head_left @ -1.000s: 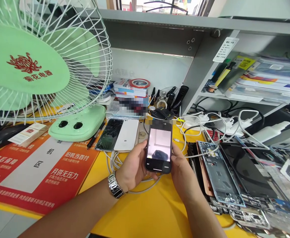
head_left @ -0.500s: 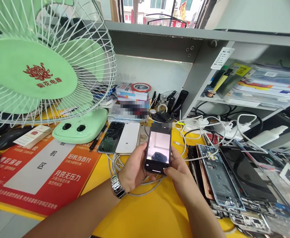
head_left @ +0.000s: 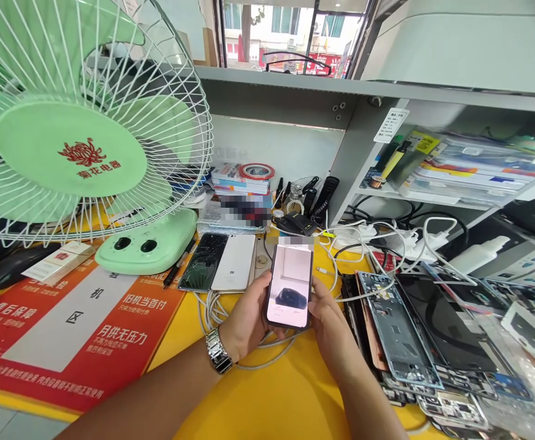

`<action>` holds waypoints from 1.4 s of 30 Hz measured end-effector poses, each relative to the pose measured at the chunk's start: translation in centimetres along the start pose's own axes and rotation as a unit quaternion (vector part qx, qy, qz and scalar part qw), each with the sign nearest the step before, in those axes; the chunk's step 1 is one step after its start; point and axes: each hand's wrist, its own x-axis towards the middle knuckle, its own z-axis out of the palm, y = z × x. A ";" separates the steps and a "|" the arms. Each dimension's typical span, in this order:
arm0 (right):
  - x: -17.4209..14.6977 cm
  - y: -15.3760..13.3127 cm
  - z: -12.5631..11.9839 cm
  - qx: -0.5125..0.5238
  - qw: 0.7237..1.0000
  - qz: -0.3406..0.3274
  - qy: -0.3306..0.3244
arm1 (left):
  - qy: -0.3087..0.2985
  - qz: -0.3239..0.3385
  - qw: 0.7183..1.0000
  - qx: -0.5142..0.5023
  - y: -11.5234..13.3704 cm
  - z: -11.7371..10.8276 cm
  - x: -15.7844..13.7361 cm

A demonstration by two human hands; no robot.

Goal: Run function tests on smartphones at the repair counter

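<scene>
A lit smartphone (head_left: 289, 284) is held upright above the yellow desk, its screen showing a pale picture with a dark rounded object. My left hand (head_left: 245, 321), with a metal watch (head_left: 218, 350) on the wrist, is closed round the phone's left edge. On the other side my right hand (head_left: 329, 321) grips the right edge, thumb along the side. Behind the phone, to the left, lie a white phone (head_left: 234, 263) and a black phone (head_left: 203, 261) with a cracked-looking surface. A coiled pale cable (head_left: 210, 310) runs beneath my hands.
A green fan (head_left: 70, 150) stands at the left on a red printed mat (head_left: 125, 354). To the right, phone frames (head_left: 398, 330) and screens (head_left: 446, 321) lie piled, with white chargers and cables (head_left: 416, 244) behind. A grey shelf (head_left: 272, 91) spans the back.
My right thumb has moved from the lower right corner of the screen to the phone's edge. The screen's black borders have turned light. The whole view has shifted slightly.
</scene>
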 end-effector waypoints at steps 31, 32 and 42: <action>-0.5 -0.5 0.3 0.021 0.999 -0.042 -0.004 | -0.085 0.070 0.993 0.052 -0.2 -0.1 -0.5; -0.5 -0.6 0.3 0.022 0.999 -0.041 -0.010 | -0.084 0.072 0.992 0.054 -0.2 -0.1 -0.5; -0.4 0.0 -0.4 -0.001 0.999 -0.051 -0.018 | -0.076 0.068 0.993 0.063 -0.2 0.1 -0.3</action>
